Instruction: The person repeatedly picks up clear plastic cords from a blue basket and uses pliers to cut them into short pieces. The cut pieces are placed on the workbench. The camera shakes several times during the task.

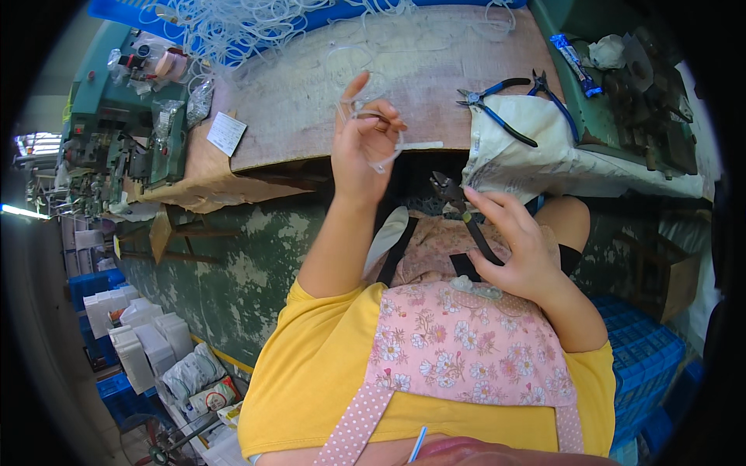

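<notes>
My left hand (362,155) is raised at the table's near edge, its thumb and fingers pinching a thin, clear plastic loop (399,147). The index finger sticks up, and a pale straight tail of plastic shows to the right of the hand. My right hand (519,247), lower and over my lap, is closed round the dark handle of a pair of cutting pliers (472,221). Their jaws point up and left, apart from the loop. Across the table's back, a blue tray (132,11) is heaped with tangled clear plastic loops (225,27).
Two blue-handled nippers (497,116) (556,105) lie on a white cloth (513,159) at the right. Green machinery (590,132) stands beyond them. A written paper slip (227,133) is at the table's left. Blue crates (641,349) sit behind my right side, white boxes (132,353) at left.
</notes>
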`<state>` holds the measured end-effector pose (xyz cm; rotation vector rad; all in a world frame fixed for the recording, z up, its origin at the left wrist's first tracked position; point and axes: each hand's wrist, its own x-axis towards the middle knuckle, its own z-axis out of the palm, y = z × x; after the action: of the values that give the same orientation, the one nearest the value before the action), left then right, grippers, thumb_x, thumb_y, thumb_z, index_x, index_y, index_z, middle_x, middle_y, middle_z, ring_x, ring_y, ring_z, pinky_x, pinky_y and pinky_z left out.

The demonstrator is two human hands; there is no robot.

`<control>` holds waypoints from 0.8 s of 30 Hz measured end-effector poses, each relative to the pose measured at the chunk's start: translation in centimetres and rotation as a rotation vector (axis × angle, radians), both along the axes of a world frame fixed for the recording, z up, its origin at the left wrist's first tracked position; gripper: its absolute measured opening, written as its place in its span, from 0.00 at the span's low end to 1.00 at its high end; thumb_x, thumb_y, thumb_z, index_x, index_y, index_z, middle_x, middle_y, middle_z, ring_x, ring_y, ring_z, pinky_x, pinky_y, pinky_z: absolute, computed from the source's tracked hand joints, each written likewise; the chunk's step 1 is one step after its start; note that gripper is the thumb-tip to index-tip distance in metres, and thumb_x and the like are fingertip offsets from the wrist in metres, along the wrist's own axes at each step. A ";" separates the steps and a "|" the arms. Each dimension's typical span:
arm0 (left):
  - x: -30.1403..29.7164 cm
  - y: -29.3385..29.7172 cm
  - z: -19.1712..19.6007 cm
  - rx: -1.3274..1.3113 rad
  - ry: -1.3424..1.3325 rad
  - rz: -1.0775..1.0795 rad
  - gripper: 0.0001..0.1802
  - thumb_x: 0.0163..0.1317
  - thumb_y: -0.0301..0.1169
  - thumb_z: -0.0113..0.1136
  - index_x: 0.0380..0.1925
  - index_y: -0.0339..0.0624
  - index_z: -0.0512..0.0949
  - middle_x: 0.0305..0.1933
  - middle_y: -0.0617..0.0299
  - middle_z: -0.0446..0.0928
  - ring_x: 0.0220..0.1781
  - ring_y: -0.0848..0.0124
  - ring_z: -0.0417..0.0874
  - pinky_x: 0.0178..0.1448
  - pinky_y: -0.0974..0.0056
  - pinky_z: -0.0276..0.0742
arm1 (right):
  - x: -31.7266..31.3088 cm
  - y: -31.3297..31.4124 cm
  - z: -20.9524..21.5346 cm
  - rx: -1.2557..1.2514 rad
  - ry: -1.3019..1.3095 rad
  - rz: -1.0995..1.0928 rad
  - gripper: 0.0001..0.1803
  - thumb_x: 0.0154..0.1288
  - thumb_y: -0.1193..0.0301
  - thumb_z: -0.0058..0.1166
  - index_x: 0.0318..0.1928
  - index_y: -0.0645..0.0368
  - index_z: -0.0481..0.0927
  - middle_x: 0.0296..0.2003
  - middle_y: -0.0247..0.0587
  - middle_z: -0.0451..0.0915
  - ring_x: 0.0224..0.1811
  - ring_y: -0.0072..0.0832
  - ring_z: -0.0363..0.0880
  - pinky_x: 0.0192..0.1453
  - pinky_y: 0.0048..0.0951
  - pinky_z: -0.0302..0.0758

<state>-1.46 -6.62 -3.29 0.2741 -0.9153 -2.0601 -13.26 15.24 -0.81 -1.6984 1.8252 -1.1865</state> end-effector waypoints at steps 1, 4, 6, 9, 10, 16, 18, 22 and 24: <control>-0.2 1.2 0.3 0.031 0.096 -0.028 0.32 0.55 0.21 0.41 0.64 0.39 0.60 0.35 0.53 0.74 0.38 0.65 0.75 0.50 0.60 0.73 | 0.1 0.0 0.4 -0.003 0.062 0.003 0.38 0.47 0.77 0.64 0.64 0.51 0.72 0.51 0.44 0.73 0.45 0.37 0.76 0.47 0.30 0.75; -0.8 3.8 1.1 0.093 0.237 -0.020 0.31 0.55 0.21 0.40 0.63 0.39 0.61 0.33 0.54 0.72 0.38 0.64 0.73 0.51 0.59 0.72 | 0.5 0.1 1.2 -0.017 0.270 -0.019 0.38 0.44 0.72 0.67 0.62 0.42 0.75 0.47 0.40 0.73 0.38 0.34 0.76 0.37 0.34 0.76; -0.9 4.6 1.5 0.063 0.240 0.012 0.31 0.55 0.21 0.40 0.63 0.39 0.61 0.32 0.55 0.71 0.38 0.64 0.72 0.51 0.58 0.71 | 0.8 0.2 1.5 -0.011 0.324 0.025 0.41 0.42 0.72 0.66 0.63 0.43 0.74 0.48 0.44 0.72 0.40 0.38 0.74 0.42 0.38 0.73; -0.8 5.1 1.9 -0.010 0.172 0.071 0.31 0.56 0.23 0.43 0.63 0.44 0.61 0.31 0.59 0.69 0.38 0.66 0.69 0.52 0.58 0.68 | 1.0 0.3 1.7 -0.029 0.395 0.029 0.42 0.40 0.71 0.66 0.63 0.42 0.74 0.47 0.44 0.71 0.40 0.40 0.72 0.43 0.39 0.71; -0.8 5.3 1.9 -0.038 0.137 0.092 0.31 0.56 0.23 0.44 0.64 0.47 0.61 0.31 0.60 0.69 0.37 0.68 0.68 0.52 0.58 0.66 | 1.1 0.4 1.7 -0.041 0.423 0.011 0.41 0.40 0.72 0.66 0.63 0.41 0.74 0.47 0.41 0.72 0.39 0.38 0.73 0.41 0.38 0.71; -0.7 5.6 1.9 -0.050 0.232 0.130 0.29 0.55 0.21 0.40 0.61 0.39 0.62 0.31 0.56 0.69 0.37 0.65 0.69 0.50 0.59 0.69 | 1.2 0.6 2.0 -0.046 0.483 0.027 0.42 0.41 0.71 0.65 0.63 0.44 0.74 0.45 0.44 0.69 0.37 0.38 0.71 0.41 0.36 0.72; -0.7 5.7 2.0 -0.051 0.210 0.138 0.29 0.55 0.21 0.39 0.60 0.38 0.62 0.31 0.57 0.69 0.37 0.65 0.69 0.49 0.59 0.69 | 1.2 0.7 1.9 -0.050 0.498 0.012 0.41 0.40 0.72 0.65 0.63 0.43 0.75 0.44 0.42 0.70 0.37 0.37 0.71 0.39 0.36 0.71; -0.6 5.8 2.1 -0.017 0.138 0.124 0.28 0.55 0.21 0.39 0.60 0.37 0.63 0.31 0.57 0.69 0.36 0.65 0.69 0.49 0.59 0.69 | 1.0 0.7 1.3 -0.065 0.551 0.007 0.39 0.44 0.74 0.62 0.62 0.42 0.75 0.42 0.40 0.70 0.34 0.35 0.70 0.36 0.34 0.71; -0.5 5.7 2.2 -0.006 0.110 0.080 0.27 0.55 0.21 0.39 0.59 0.36 0.63 0.31 0.57 0.69 0.36 0.66 0.69 0.49 0.59 0.70 | 0.6 0.6 0.9 -0.087 0.592 0.021 0.37 0.47 0.74 0.59 0.63 0.42 0.75 0.40 0.42 0.70 0.33 0.35 0.70 0.35 0.32 0.72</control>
<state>-1.92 -0.87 -1.05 0.1889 -0.8302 -1.9785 -12.65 15.84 0.07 -2.2904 2.0850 -0.8097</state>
